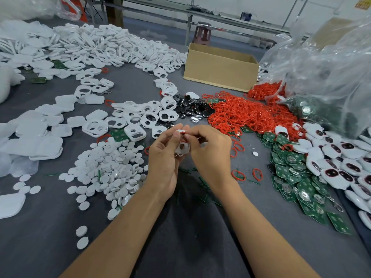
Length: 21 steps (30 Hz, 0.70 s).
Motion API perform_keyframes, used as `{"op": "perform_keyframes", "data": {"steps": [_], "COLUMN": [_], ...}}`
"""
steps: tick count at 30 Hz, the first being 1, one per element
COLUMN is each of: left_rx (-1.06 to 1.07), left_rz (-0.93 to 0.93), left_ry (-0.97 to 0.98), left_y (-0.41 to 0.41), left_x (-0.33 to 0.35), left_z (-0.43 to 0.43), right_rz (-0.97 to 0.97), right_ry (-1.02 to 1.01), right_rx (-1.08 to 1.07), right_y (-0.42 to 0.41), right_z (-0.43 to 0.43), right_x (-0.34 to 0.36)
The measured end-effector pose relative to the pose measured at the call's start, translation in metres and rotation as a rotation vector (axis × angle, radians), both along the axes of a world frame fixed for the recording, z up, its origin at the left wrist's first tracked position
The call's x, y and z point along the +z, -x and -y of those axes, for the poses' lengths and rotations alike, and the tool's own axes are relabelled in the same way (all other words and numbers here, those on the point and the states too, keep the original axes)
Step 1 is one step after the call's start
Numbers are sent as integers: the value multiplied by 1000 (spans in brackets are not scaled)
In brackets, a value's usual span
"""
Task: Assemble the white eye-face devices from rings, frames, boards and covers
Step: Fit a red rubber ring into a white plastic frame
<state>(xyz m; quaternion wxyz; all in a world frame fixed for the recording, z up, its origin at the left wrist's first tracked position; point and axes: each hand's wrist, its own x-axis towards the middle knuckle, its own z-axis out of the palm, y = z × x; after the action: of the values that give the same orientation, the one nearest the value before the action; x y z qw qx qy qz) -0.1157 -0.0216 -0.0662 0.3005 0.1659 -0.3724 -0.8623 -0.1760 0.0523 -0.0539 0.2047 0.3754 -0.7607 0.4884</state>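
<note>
Cradling the white plastic two-holed frame (182, 148), the left hand (162, 159) curls round its near end; the right hand (209, 151) pinches a thin red rubber ring (183, 133) against its far edge.

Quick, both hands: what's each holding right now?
Left hand: grips the white frame.
Right hand: pinches the red ring at the frame's top.

Bare worktop (130, 85) is left open left of the box (218, 71); right of it, passage is blocked by rings (251, 115) and bags (321, 67).
</note>
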Motion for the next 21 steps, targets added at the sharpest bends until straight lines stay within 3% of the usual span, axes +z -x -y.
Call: {"op": "perform_keyframes", "data": {"steps": [6, 21], "left_rx": [-21, 17], "left_rz": [-2, 36], "left_ry": [-67, -8], "left_y": [-1, -1], "left_x": [1, 5], "left_z": [3, -4], "right_rz": [-9, -140], "right_ry": [-7, -9], "right_rx": [27, -17], "right_y": [-2, 2], "right_z": [2, -1], "right_x": [-2, -5]}}
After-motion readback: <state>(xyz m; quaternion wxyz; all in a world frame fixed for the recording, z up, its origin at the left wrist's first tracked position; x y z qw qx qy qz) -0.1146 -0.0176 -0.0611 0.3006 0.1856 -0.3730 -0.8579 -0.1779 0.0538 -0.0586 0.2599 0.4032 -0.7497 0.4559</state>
